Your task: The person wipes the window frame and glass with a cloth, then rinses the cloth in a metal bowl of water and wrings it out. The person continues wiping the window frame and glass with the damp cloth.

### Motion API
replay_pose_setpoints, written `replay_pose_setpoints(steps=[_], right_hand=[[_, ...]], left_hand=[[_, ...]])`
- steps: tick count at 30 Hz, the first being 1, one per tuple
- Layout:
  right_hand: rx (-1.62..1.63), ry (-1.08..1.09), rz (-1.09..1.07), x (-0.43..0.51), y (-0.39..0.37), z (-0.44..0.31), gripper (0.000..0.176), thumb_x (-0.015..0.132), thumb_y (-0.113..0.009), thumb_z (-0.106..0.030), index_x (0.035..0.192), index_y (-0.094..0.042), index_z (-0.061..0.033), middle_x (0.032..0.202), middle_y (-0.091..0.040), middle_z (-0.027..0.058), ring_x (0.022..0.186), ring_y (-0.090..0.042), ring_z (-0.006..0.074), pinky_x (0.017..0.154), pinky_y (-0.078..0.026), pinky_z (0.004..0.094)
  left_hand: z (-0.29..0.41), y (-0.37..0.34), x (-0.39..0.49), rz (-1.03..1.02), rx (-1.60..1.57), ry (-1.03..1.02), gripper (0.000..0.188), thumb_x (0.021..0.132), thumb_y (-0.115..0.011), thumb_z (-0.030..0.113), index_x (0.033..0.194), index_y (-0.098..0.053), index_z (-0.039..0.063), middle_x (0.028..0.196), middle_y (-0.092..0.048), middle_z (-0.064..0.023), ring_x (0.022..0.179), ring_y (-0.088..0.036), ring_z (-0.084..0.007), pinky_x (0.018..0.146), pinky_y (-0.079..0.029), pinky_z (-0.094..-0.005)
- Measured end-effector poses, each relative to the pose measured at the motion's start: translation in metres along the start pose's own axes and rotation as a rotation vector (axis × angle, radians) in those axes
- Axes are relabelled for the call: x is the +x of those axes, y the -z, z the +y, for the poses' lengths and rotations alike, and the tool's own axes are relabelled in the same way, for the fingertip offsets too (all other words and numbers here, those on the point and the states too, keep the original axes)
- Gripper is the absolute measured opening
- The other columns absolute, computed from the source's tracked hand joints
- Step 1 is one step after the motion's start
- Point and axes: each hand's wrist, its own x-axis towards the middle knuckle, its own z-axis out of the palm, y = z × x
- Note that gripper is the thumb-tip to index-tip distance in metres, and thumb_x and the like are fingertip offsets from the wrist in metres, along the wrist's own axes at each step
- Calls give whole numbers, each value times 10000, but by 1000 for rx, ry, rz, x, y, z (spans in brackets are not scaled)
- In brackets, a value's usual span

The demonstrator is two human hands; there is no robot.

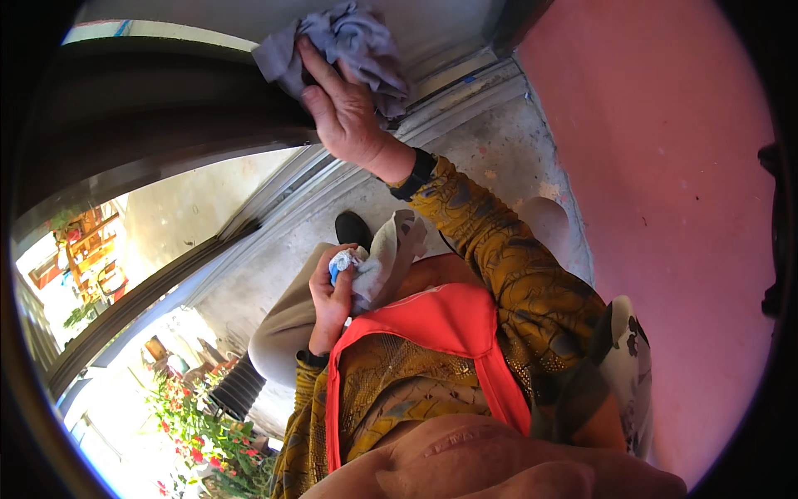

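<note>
My right hand (343,121) is stretched out upward with its fingers spread over a crumpled grey-purple cloth (361,47). That cloth lies against the glass pane (206,9) and the dark frame (156,106) of a sliding door or window. Close to my body, my left hand (329,296) grips a bunched pale grey cloth (380,265). A small blue-and-white piece (340,262) sticks out by the thumb; what it is cannot be made out.
A metal sliding track (368,150) runs diagonally along the concrete floor (461,150). To the right rises a pink wall (654,187). At lower left are red-flowered plants (206,443) and a black ribbed pot (238,387). My dark shoe (353,228) is near the track.
</note>
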Motion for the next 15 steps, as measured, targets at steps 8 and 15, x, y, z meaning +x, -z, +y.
replay_pose_setpoints(steps=[8, 15], right_hand=[[-13, -458, 456, -74, 36, 148, 404, 959, -631, -257, 1250, -525, 3, 1173, -576, 152, 1092, -545, 289, 970, -420, 363], [12, -548, 657, -59, 29, 153, 359, 811, -810, -187, 1030, -595, 0, 922, -663, 73, 799, -576, 147, 762, -490, 311]], left_hand=[[-5, -3, -5, 22, 8, -2, 281, 900, -503, 11, 1150, -632, -3, 1029, -657, -49, 965, -585, -118, 877, -456, -262], [-2, -3, -5, -2, -24, -19, 281, 902, -501, 14, 1152, -629, -2, 1033, -658, -52, 964, -585, -118, 877, -457, -261]])
